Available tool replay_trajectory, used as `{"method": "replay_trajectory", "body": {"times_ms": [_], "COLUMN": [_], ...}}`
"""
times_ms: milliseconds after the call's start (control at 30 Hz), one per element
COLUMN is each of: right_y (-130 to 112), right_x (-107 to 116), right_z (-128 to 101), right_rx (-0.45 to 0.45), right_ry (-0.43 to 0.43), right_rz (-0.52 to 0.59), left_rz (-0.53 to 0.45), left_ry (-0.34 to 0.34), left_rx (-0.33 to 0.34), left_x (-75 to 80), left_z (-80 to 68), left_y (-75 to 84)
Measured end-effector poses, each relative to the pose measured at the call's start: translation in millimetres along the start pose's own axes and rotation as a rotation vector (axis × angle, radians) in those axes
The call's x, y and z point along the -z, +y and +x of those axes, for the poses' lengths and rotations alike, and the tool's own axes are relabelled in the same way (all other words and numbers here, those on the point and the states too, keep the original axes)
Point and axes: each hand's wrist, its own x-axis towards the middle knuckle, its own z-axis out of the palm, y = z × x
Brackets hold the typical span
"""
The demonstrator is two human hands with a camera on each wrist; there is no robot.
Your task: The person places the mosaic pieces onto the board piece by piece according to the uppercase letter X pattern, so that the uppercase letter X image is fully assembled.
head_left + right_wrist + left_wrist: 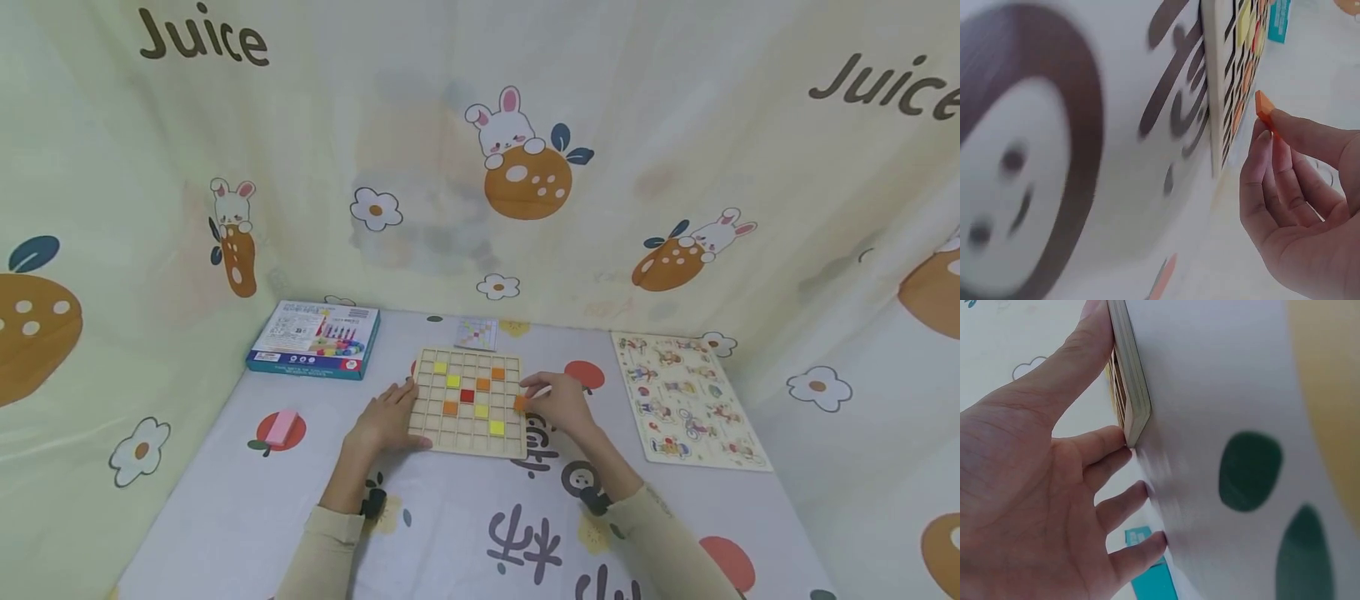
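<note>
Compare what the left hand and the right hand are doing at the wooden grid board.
The left hand lies open with straight fingers against the wooden grid board's left edge; the right hand pinches an orange tile at its right edge. The left holds nothing. Both are bare, with beige sleeves.

The left hand point(1029, 500) lies open, its thumb pressed along the edge of the wooden grid board point(1130, 381). The fingers point(1113, 450) rest on the white counter point(1210, 394) just beside the board's corner.

Orange tile point(519, 403); pale wooden grid board point(471, 442); pink block point(281, 427)
</note>
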Motion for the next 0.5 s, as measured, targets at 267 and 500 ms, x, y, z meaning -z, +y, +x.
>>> {"method": "replay_trajectory", "body": {"times_ms": [267,500], "right_y": [-22.9,-41.2], "right_x": [-28.0,-49.4], "right_z": [0.0,3.2], "right_rx": [0.052,0.159], "right_ry": [-0.085,-0.123], "right_rz": [0.074,0.132], "left_rz": [-0.025,-0.023], "left_ry": [-0.017,-0.012], "left_rx": [-0.004,0.004], "left_x": [10.6,9.6], "left_z": [-10.8,-7.6], "left_y": [8.4,5.8]}}
